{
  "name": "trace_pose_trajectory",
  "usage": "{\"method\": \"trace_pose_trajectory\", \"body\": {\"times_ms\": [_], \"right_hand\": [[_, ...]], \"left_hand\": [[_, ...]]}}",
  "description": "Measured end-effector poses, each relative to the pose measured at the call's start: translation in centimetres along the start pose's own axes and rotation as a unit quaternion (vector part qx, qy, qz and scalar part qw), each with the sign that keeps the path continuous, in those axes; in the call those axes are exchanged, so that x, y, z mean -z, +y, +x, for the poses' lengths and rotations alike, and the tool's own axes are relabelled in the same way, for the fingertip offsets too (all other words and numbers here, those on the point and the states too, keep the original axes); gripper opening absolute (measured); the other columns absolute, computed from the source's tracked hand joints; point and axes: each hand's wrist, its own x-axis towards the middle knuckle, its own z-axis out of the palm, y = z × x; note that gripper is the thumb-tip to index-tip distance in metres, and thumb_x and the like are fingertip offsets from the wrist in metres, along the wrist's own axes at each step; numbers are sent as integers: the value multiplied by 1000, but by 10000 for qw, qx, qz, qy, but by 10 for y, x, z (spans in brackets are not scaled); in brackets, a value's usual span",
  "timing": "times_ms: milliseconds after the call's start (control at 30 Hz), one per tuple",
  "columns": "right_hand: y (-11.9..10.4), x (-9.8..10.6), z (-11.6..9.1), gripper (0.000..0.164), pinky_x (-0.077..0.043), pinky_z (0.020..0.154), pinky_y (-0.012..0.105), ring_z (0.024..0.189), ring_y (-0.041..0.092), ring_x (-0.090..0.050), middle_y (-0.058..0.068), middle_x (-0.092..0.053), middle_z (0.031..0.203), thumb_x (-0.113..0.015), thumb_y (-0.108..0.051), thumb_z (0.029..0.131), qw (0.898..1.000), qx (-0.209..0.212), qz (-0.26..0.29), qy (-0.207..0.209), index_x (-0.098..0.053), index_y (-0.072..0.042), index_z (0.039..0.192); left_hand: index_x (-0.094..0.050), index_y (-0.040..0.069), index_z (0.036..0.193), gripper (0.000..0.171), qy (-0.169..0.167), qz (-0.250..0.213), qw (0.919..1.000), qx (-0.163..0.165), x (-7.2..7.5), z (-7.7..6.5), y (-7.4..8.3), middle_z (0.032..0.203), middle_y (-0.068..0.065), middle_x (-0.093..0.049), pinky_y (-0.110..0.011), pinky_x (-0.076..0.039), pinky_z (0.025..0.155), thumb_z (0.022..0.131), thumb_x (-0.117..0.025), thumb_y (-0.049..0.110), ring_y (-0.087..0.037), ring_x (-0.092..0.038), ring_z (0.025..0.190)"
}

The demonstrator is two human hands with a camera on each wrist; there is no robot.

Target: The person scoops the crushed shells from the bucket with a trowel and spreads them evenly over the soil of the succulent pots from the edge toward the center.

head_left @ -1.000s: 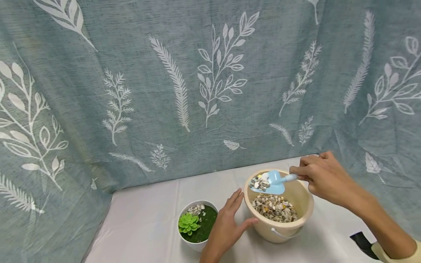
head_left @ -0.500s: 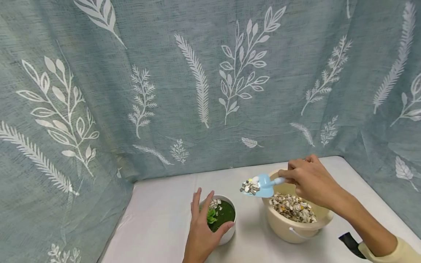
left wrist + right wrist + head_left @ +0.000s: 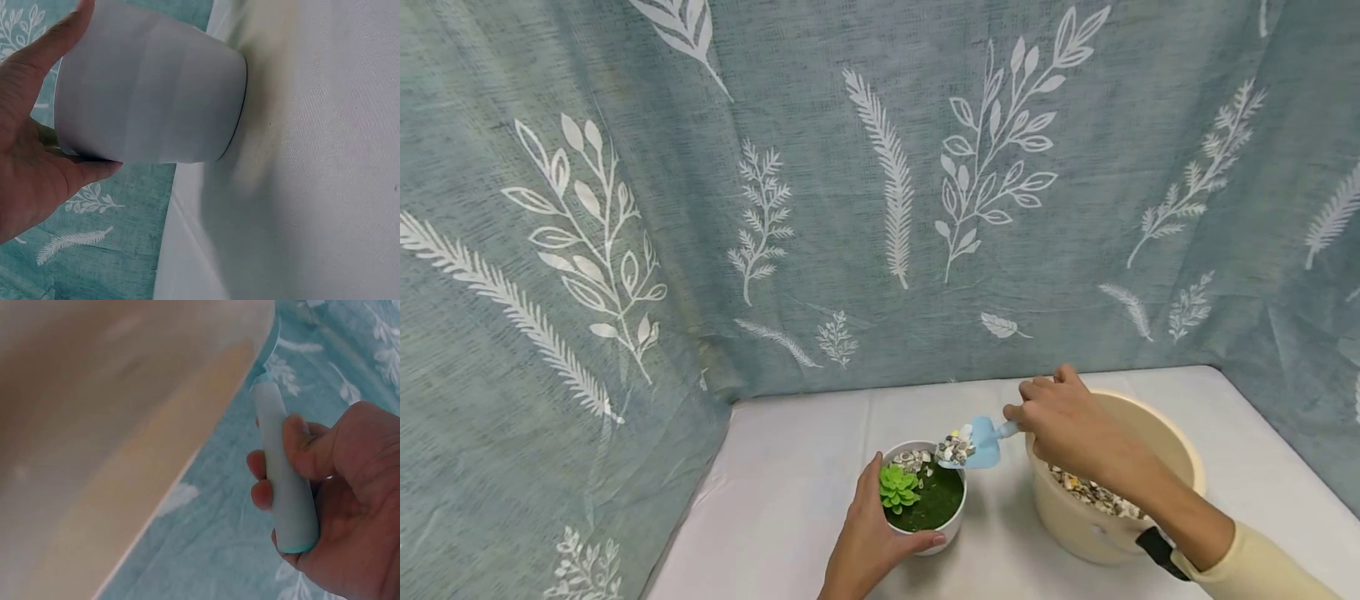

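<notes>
My left hand (image 3: 871, 533) grips the white flowerpot (image 3: 952, 531), thumb at its near side and fingers at its left. In the left wrist view, the pot (image 3: 156, 87) stands between the thumb and fingers. It holds a green succulent (image 3: 898, 489), dark green moss (image 3: 937, 506) and a few pale stones (image 3: 913, 459) at the back. With my right hand (image 3: 1067, 427) I hold a light blue toy shovel (image 3: 987, 447), its handle (image 3: 284, 475) wrapped by the fingers. Small stones and shell bits (image 3: 957, 447) fill the blade, whose tip is over the pot's right rim.
A beige bucket (image 3: 1067, 529) stands to the right, under my right forearm. Stones and shell bits (image 3: 1101, 497) lie inside it, partly hidden by the arm. White cloth (image 3: 790, 467) covers the table, and a teal leaf-print curtain (image 3: 820, 208) hangs behind and at the sides.
My left hand has gone from the bucket's rim to the flowerpot and taken hold of it. The loaded shovel has moved left, from above the bucket to the pot. The head view has shifted.
</notes>
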Motion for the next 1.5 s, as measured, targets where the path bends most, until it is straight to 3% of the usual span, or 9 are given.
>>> {"method": "trace_pose_trajectory", "body": {"times_ms": [167, 367, 467, 700, 933, 1133, 1367, 1500], "right_hand": [[-12, -4, 13, 31, -21, 62, 34, 58, 14, -38, -6, -42, 61, -66, 0, 60, 9997, 127, -147, -123, -67, -26, 76], [-24, -4, 24, 16, -26, 63, 36, 60, 20, -44, 0, -46, 63, -69, -10, 64, 9962, 318, -768, -261, -67, -19, 77], [-30, -3, 27, 8, -27, 63, 36, 59, 21, -44, 1, -46, 62, -68, -12, 66, 9946, 384, -921, -275, -63, -17, 71], [-39, 3, 34, 13, -26, 61, 36, 54, 21, -39, 3, -44, 58, -67, -14, 68, 9926, 404, -1134, -172, -57, -15, 61], [-45, 5, 29, 19, -27, 60, 37, 52, 20, -36, 3, -42, 56, -66, -13, 70, 9929, 407, -1109, -157, -53, -14, 56], [-50, 8, 24, 24, -27, 60, 37, 51, 21, -36, 4, -40, 54, -64, -9, 69, 9919, 345, -1221, 14, -50, -14, 51], [-62, 23, 22, 17, -28, 60, 37, 49, 22, -36, 6, -40, 53, -64, -11, 66, 9887, 298, -1466, -23, -54, -10, 52], [-60, 31, 11, 20, -26, 59, 36, 47, 21, -30, 6, -35, 50, -64, -9, 64, 9862, 123, -1651, 48, -50, -9, 49]], "left_hand": [[-19, 12, 145, 127, -88, -32, 9999, 49, 1, 2, 2, 143, -7, -30, -48, -41, 94, 47, -74, 71, -29, -39, 125], [-19, 11, 145, 128, -118, -87, 9998, 145, 3, 4, 2, 144, -8, -30, -48, -41, 94, 46, -74, 72, -30, -39, 125], [-19, 11, 145, 129, -113, -38, 9998, 135, 4, 5, 1, 144, -8, -31, -48, -42, 94, 46, -73, 72, -29, -39, 124], [-18, 12, 146, 129, -32, 26, 10000, 70, 9, 8, 1, 144, -8, -31, -48, -42, 93, 46, -73, 73, -29, -40, 124], [-16, 11, 146, 130, -152, 8, 9996, 224, 8, 8, 0, 144, -12, -30, -51, -42, 93, 46, -73, 73, -32, -39, 125], [-17, 10, 146, 129, -111, -4, 9999, 126, 5, 5, -2, 144, -12, -30, -50, -42, 93, 47, -74, 71, -33, -38, 125], [-16, 9, 146, 129, -31, -44, 9997, 231, 10, 2, -7, 142, -13, -31, -50, -41, 94, 47, -77, 66, -33, -39, 124], [-13, 9, 146, 129, -252, -201, 9992, 244, 3, 4, -3, 142, -15, -30, -51, -41, 94, 49, -77, 65, -34, -38, 124]]}}
